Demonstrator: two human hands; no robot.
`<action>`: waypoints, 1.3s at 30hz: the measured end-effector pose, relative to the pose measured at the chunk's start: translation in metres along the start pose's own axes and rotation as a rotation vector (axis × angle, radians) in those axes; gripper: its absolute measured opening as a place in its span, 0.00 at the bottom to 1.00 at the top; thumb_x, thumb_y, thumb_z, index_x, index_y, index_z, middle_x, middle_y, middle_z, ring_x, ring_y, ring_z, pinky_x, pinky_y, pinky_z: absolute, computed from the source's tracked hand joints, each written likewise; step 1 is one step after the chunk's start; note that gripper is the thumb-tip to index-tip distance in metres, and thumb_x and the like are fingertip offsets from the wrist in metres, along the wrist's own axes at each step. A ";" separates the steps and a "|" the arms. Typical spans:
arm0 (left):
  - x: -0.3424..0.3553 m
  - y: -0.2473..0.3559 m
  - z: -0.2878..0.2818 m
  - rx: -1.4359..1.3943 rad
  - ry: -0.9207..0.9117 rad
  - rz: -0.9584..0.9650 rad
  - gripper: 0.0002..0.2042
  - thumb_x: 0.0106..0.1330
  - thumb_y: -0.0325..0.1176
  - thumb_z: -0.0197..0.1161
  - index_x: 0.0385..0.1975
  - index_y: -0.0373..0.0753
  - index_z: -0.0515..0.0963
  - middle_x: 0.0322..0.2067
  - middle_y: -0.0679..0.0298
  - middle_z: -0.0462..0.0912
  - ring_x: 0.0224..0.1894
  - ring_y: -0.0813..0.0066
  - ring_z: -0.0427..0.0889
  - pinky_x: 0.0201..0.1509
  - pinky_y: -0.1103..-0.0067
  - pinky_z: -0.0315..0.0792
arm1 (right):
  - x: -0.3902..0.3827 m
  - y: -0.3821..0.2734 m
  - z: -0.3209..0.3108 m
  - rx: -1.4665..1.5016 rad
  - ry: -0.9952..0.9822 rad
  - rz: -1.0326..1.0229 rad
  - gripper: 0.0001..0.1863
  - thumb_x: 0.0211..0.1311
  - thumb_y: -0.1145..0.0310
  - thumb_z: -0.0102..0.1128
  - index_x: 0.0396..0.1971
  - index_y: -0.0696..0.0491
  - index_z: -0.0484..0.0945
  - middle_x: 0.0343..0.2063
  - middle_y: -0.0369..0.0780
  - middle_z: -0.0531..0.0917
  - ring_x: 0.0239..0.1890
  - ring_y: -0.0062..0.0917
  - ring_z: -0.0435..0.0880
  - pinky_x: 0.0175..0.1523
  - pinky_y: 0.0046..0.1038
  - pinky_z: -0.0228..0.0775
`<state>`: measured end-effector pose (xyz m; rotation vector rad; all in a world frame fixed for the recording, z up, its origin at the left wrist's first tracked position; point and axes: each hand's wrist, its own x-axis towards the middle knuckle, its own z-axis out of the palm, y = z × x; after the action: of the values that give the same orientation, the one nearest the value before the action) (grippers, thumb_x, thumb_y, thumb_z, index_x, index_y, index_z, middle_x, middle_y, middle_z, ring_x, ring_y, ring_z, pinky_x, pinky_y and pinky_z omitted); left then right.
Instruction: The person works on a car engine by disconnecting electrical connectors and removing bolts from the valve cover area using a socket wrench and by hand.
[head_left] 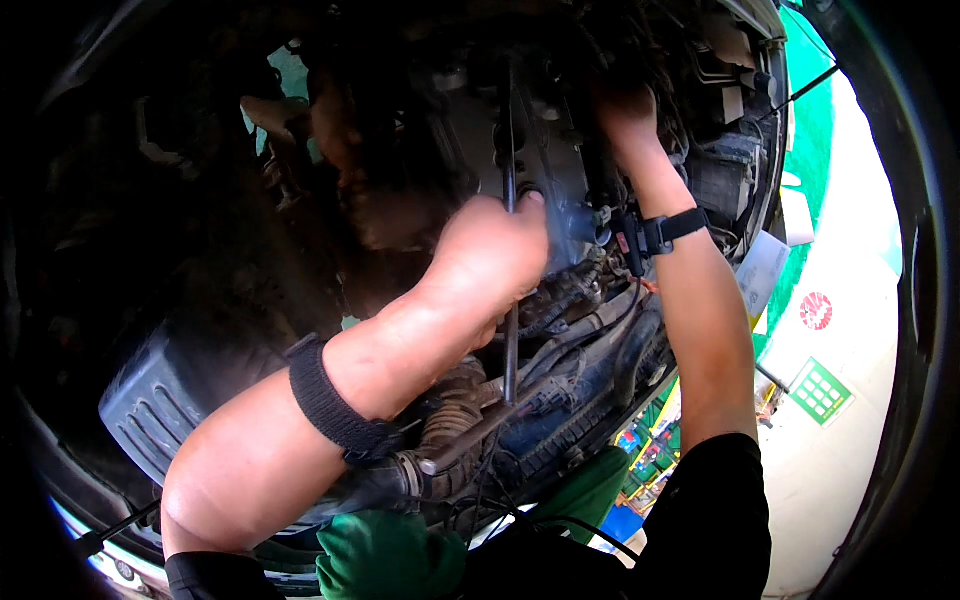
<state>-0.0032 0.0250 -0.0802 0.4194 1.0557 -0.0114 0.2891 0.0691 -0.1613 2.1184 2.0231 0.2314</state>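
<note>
My left hand (pixel 490 240) is closed around the long shaft of a T-handle wrench (pixel 511 355) in the middle of the engine bay. The wrench's crossbar lies at the near end, and its far end runs into the dark over the engine (pixel 560 155). Farther right, my right hand (pixel 628 110) reaches down among the engine parts. Its fingers are lost in shadow and blur, so whether it holds anything does not show. A black strap with a small device (pixel 655 236) sits on my right wrist; another black strap (pixel 335 405) is round my left forearm.
A ribbed intake hose (pixel 453 415) and thin cables lie close below my left hand. At the left is a black slotted plastic cover (pixel 150 400). A dark box (pixel 725 175) stands at the right edge of the bay. Green cloth (pixel 390 555) covers the near edge.
</note>
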 end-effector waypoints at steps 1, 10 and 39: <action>0.000 0.001 0.000 -0.001 -0.002 0.001 0.19 0.73 0.48 0.54 0.31 0.36 0.76 0.22 0.68 0.73 0.22 0.78 0.69 0.29 0.79 0.66 | -0.002 0.002 -0.003 -0.039 0.105 -0.165 0.13 0.69 0.58 0.55 0.49 0.37 0.84 0.34 0.48 0.85 0.35 0.45 0.85 0.36 0.37 0.76; 0.001 0.002 0.002 0.055 -0.055 0.020 0.19 0.75 0.47 0.49 0.33 0.35 0.75 0.23 0.67 0.73 0.22 0.77 0.69 0.30 0.78 0.67 | -0.003 0.021 0.019 0.175 -0.111 -0.040 0.16 0.67 0.64 0.57 0.54 0.42 0.81 0.42 0.48 0.85 0.39 0.41 0.85 0.39 0.36 0.76; -0.006 0.012 -0.006 -0.106 -0.052 0.019 0.17 0.74 0.44 0.51 0.33 0.36 0.75 0.22 0.68 0.74 0.22 0.78 0.71 0.30 0.78 0.67 | -0.045 -0.060 -0.145 0.844 -0.045 0.216 0.17 0.65 0.65 0.60 0.49 0.60 0.79 0.41 0.47 0.85 0.46 0.30 0.85 0.51 0.27 0.74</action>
<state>-0.0087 0.0374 -0.0739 0.3316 0.9964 0.0503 0.1925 0.0320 -0.0351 2.7556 2.0729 -0.7712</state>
